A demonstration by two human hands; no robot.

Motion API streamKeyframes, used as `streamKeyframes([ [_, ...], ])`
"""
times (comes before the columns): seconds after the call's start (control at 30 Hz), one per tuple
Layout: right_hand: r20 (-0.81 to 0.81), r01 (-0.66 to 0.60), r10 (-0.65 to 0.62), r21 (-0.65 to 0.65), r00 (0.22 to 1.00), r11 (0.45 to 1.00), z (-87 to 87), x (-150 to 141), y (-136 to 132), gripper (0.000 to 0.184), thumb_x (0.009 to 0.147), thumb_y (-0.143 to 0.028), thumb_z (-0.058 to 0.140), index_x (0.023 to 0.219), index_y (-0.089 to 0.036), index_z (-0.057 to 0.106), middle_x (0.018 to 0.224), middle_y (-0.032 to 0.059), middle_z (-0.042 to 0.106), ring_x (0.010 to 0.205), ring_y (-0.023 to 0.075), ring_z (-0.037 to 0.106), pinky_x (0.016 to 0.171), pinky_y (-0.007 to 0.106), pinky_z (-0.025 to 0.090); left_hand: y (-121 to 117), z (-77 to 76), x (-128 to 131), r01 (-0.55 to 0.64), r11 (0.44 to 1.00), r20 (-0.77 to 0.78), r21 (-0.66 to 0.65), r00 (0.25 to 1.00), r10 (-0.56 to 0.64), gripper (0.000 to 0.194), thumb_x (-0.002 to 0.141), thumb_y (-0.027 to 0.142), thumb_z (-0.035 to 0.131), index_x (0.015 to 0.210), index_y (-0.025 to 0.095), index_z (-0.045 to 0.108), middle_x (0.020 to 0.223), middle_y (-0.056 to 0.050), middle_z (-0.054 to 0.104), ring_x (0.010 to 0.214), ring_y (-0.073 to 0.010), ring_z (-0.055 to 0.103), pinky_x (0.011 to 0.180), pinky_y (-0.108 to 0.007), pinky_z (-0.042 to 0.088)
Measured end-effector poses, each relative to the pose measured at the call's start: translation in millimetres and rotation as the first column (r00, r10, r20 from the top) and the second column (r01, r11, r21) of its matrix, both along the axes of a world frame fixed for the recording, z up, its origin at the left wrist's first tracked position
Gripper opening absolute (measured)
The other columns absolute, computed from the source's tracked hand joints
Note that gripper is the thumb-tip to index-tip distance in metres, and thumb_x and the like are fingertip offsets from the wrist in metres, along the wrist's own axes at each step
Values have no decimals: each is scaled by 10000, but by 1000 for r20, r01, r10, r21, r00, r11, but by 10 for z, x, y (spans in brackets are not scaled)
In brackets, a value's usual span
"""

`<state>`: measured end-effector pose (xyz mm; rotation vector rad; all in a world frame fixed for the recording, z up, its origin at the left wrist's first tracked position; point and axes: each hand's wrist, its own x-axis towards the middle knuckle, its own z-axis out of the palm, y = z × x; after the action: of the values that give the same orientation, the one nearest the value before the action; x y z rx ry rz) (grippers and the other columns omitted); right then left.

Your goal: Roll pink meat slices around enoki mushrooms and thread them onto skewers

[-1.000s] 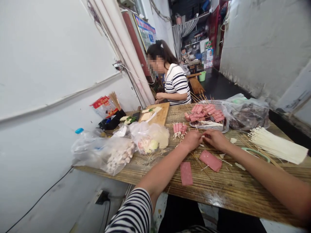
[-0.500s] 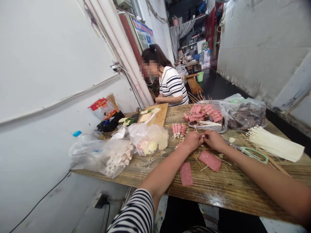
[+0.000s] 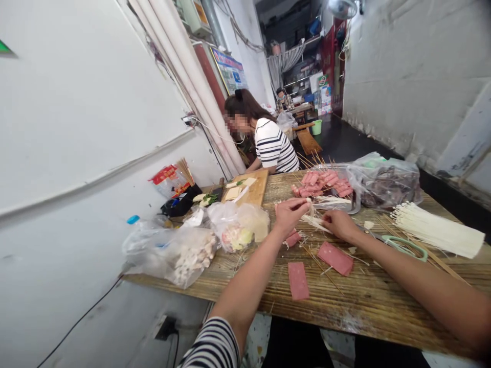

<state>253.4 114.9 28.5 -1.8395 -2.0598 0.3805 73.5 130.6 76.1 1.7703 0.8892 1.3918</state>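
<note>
Wooden table (image 3: 326, 304) under white strands (image 3: 315, 222); grey wall (image 3: 402, 92); dark floor (image 3: 339, 138)

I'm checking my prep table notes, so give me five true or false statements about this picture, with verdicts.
Skewered pink rolls lie in the tray. True.
The flat pink slices lie on the cutting board. False: they lie on the table.
The left hand and right hand are both at loose white strands. True.
The large white mushroom bundle is on the table's left. False: it is on the right.
Green-handled scissors lie on the table. True.
</note>
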Motion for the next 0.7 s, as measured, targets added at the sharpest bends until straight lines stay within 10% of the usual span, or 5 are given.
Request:
streamKeyframes([
  [0.2, 22, -1, 1, -3, 1000, 1000, 88, 10, -5, 190, 764, -134, 540, 839, -139, 714, 843, 93, 720, 788, 194, 633, 687, 245, 391, 32, 266, -157, 62, 923, 364, -379, 927, 87, 436, 587, 380, 819, 938, 132, 750, 642, -6, 675, 481, -74, 531, 491, -217, 462],
  [0.4, -165, -47, 47, 2, 985, 999, 382, -77, -111, 275, 813, -196, 516, 1012, -160, 702, 1001, 63, 716, 880, 180, 633, 755, 238, 437, -10, 313, -65, 62, 873, 364, -484, 922, 136, 399, 603, 332, 814, 914, 96, 737, 592, -9, 650, 440, -51, 513, 413, -161, 377],
  [0.53, -666, 44, -238, -296, 707, 954, 344, -365, -236, 369, 639, -407, 766, 853, -129, 650, 721, 35, 680, 555, 124, 545, 506, 226, 394, -51, 281, 77, 33, 876, 371, -482, 913, 170, 322, 625, 299, 791, 879, 106, 747, 592, -11, 661, 499, -66, 557, 483, -169, 414],
  [0.7, -780, 63, -403, -427, 479, 902, 194, -581, -178, 277, 779, -423, 645, 749, -177, 522, 523, -46, 530, 348, 47, 314, 346, 197, 209, -104, 289, 198, 59, 891, 383, -450, 914, 133, 261, 614, 253, 781, 835, 116, 755, 618, -15, 683, 533, -75, 576, 563, -192, 452],
])
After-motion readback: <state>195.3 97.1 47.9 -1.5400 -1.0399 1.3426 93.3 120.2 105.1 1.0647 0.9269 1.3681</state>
